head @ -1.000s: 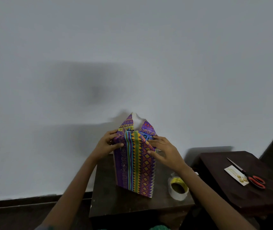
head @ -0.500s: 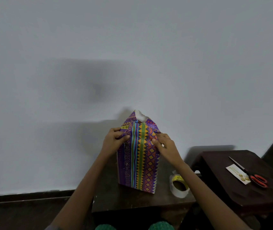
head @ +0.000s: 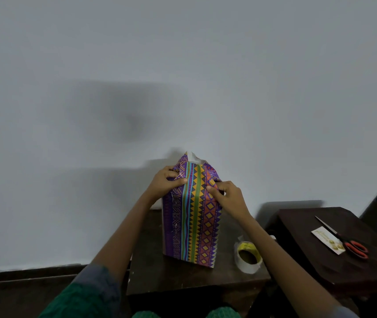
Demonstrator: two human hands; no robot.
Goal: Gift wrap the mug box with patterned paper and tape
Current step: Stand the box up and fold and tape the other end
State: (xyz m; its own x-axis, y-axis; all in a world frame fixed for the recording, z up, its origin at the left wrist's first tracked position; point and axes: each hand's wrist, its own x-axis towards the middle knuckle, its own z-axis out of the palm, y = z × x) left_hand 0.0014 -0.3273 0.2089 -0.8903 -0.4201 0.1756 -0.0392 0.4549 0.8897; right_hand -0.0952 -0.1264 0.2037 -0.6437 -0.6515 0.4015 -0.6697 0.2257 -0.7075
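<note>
Standing upright on a small dark table [head: 150,267], the paper-wrapped mug box [head: 192,216] is being held near its top. The left hand [head: 165,182] is pinching the paper at the upper left corner, while the right hand [head: 228,196] is gripping the upper right edge with curled fingers. A tape roll [head: 248,257] is lying just right of the box.

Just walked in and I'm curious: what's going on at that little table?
A person is gift wrapping a box that stands upright on a small dark table. The left hand and right hand pinch the patterned paper at its top, which is not yet closed. A tape roll waits beside it.
</note>
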